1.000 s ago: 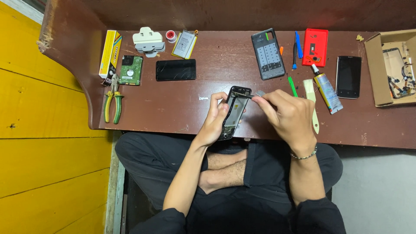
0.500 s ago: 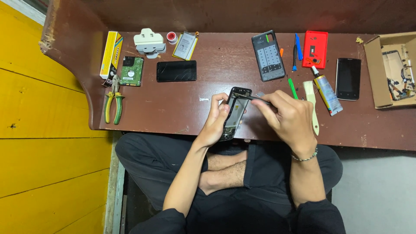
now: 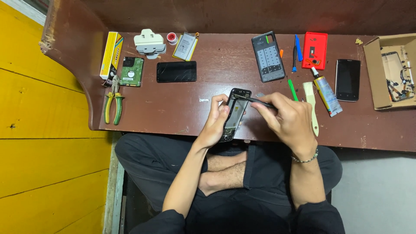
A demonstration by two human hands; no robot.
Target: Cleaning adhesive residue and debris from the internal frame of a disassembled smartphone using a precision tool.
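Two hands meet over one opened phone (image 3: 234, 113) just left of the frame's centre, at the near edge of the brown table (image 3: 195, 112). I see the phone's long axis running almost top to bottom in the frame, its upper end leaning slightly right and pointing toward the far side of the table, its open inside facing up. My left hand (image 3: 214, 125) wraps the phone's left edge, fingers curled closed round it, thumb near the upper corner. My right hand (image 3: 288, 121) pinches a thin dark tool (image 3: 260, 102) between narrowed fingers; the tool lies nearly level, its tip reaching left onto the phone's upper part.

Just right of that hand lie a green tool (image 3: 293, 89), a pale-handled brush (image 3: 311, 104) and a glue tube (image 3: 327, 93). Farther up sit a grey phone frame (image 3: 268, 56), a red phone cover (image 3: 314, 50) and a black phone (image 3: 347, 80). Another dark phone (image 3: 176, 71) lies above left, with a green circuit board (image 3: 131, 71) and pliers (image 3: 113, 102) near the left edge. A cardboard box (image 3: 375, 73) sits at far right.
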